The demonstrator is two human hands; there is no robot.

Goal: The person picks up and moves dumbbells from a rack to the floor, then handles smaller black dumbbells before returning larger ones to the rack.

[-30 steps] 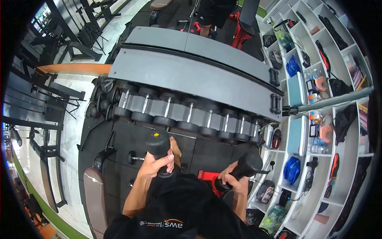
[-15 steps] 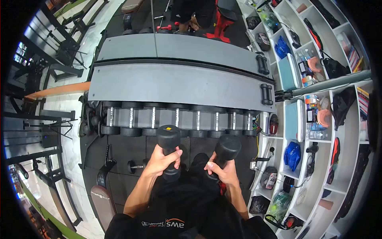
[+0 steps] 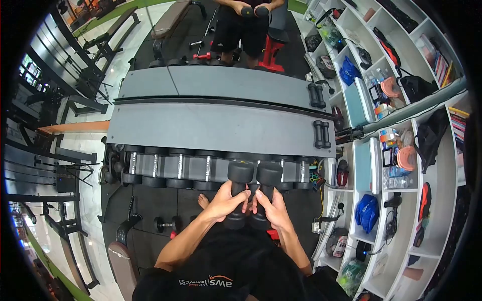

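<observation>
Fingers [image 3: 240, 194] of both hands wrap two upright dumbbells [image 3: 240, 173], touching.

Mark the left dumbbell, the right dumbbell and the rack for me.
Left dumbbell [image 3: 240, 171], head view, on its top head.
Right dumbbell [image 3: 269, 173], head view, on its top head.
Rack [image 3: 211, 128], head view, on its bare grey shelf.

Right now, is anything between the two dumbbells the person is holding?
No. In the head view the left hand grips one dumbbell and the right hand grips the other dumbbell; their top ends sit side by side, apparently touching.
</observation>
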